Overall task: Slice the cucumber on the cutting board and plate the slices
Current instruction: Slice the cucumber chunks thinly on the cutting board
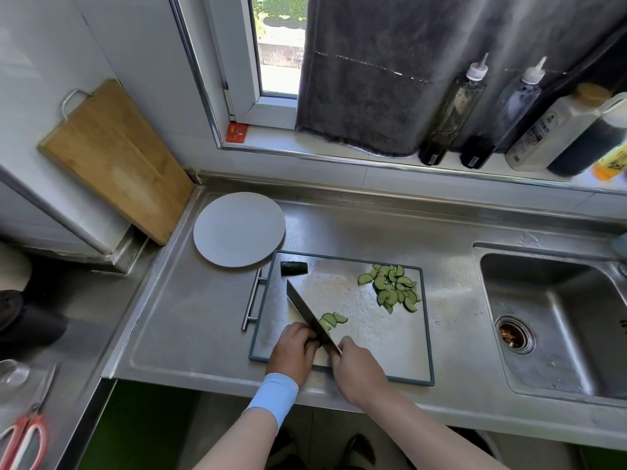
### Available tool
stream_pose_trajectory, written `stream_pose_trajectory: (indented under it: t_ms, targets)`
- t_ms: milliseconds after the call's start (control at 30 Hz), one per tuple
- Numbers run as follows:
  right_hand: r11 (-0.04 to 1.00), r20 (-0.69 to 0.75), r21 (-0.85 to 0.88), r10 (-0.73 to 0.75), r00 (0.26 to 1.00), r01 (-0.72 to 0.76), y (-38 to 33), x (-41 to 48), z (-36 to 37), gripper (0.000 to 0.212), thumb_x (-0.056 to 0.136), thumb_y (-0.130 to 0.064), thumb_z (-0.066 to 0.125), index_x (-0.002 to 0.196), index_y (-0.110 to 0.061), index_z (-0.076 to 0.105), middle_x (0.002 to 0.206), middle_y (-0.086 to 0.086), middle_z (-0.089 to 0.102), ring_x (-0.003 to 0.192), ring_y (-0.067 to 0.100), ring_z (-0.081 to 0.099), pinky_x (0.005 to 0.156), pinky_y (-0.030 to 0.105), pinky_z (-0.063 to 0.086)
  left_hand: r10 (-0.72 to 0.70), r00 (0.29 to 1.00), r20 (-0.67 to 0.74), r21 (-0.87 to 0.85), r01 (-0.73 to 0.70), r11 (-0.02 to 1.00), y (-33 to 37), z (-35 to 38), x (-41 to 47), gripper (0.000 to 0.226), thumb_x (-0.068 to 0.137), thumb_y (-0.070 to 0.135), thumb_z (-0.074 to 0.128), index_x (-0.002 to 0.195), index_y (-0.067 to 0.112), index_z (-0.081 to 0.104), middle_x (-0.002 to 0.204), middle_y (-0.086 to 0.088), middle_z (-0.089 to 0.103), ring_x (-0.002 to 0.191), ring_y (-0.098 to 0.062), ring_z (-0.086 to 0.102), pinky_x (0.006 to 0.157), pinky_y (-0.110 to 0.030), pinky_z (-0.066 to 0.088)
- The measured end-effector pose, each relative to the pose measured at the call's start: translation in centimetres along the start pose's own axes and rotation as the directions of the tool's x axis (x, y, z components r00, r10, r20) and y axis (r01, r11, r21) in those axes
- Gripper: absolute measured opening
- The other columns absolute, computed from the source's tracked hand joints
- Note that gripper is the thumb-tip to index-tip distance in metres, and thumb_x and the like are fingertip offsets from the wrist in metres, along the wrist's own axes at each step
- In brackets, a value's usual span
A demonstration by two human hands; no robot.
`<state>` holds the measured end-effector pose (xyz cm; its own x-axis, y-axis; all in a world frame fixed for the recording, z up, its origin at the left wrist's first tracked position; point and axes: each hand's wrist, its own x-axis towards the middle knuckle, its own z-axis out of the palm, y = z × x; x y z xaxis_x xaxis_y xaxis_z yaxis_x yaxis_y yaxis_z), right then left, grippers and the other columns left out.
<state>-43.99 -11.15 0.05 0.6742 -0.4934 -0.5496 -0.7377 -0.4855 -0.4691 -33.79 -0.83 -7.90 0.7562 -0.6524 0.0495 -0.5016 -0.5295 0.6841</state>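
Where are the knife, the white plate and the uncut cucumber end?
knife (305,308), head view, middle of the blade.
white plate (239,229), head view, bare centre.
cucumber end (293,268), head view, dark skin on top of the stub.

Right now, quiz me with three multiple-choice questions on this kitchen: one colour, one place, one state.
1. The plate is which colour? A white; B blue; C black.
2. Where on the cutting board lies the big pile of slices? A near left corner; B far right side; C dead centre.
3. The knife is: A gripped by the right hand; B lying flat on the board; C resting on the plate.
Answers: A, it shows plain white; B, the pile hugs the far right edge; A, fingers wrap its handle.
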Motion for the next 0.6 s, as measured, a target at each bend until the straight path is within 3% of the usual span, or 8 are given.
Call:
stream_pose_trajectory:
  t_ms: [333, 433, 600]
  targets:
    - [1.000, -0.038, -0.001, -0.020, 0.999, 0.020, 0.1, -1.0, -0.2, 0.021, 0.102, -0.037, 0.038, 0.100, -0.019, 0.048, 0.084, 0.001, 0.063, 0.073, 0.020, 0.058, 0.058, 0.034, 0.038, -0.014, 1.000, 0.010, -0.011, 0.015, 1.000, -0.3, 0.3, 0.3, 0.008, 0.079, 0.015, 0.070, 0.086, 0.016, 0.066, 0.089, 0.003, 0.059, 0.088, -0.012, 0.053, 0.075, -0.023, 0.046]
    - [1.000, -0.041, 0.002, -0.031, 0.999, 0.031, 0.4, -1.8, -0.5, 0.020, 0.103, -0.037, 0.037, 0.097, -0.021, 0.046, 0.079, -0.003, 0.059, 0.065, 0.014, 0.053, 0.051, 0.028, 0.033, -0.036, 0.999, 0.008, -0.024, 0.036, 0.999, -0.3, 0.3, 0.4, 0.007, 0.079, 0.018, 0.071, 0.084, 0.017, 0.066, 0.087, 0.004, 0.059, 0.086, -0.011, 0.053, 0.074, -0.019, 0.042]
    - [0.999, -0.043, -0.033, -0.042, 0.998, 0.040, 0.8, -2.4, -0.6, 0.016, 0.103, -0.036, 0.037, 0.099, -0.023, 0.045, 0.079, -0.005, 0.057, 0.065, 0.012, 0.051, 0.053, 0.028, 0.034, -0.040, 0.999, 0.016, -0.032, 0.040, 0.999, -0.6, 0.4, 0.6, 0.009, 0.078, 0.019, 0.073, 0.080, 0.017, 0.065, 0.085, 0.005, 0.058, 0.084, -0.010, 0.052, 0.073, -0.017, 0.040]
